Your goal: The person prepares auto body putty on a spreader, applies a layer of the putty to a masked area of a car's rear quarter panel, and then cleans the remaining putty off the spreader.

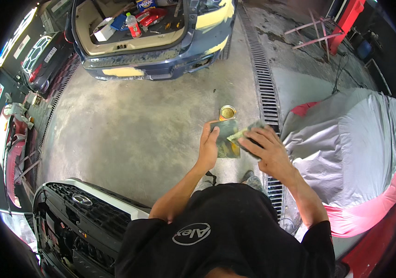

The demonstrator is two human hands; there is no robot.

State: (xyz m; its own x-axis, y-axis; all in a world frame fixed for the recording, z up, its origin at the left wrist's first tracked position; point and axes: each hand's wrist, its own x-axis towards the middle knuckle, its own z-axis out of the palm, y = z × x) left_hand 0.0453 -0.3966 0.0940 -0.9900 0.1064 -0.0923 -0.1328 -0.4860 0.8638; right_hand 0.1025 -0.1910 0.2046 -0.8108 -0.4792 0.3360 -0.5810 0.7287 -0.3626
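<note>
My left hand (pixel 209 147) grips a flat rectangular board (pixel 226 130), dark and smeared with yellowish paste, thumb on its top face. On the right, my right hand (pixel 265 147) is closed around a flat spreader (pixel 237 135) with pale filler along its edge; motion blur hides its exact shape. The spreader's edge is over or against the board's right side; I cannot tell whether they touch. An orange-yellow streak shows near the board's lower right. Just beyond the board, an open round tin (pixel 227 113) with yellowish-brown contents stands on the floor.
Ahead is a car's rear bumper (pixel 163 67) with yellow filler patches and an open trunk. A floor drain grate (pixel 264 83) runs at the right, beside a covered vehicle (pixel 343 149). A car front with a grille (pixel 90 205) lies lower left; a red lift post (pixel 345 26) stands upper right.
</note>
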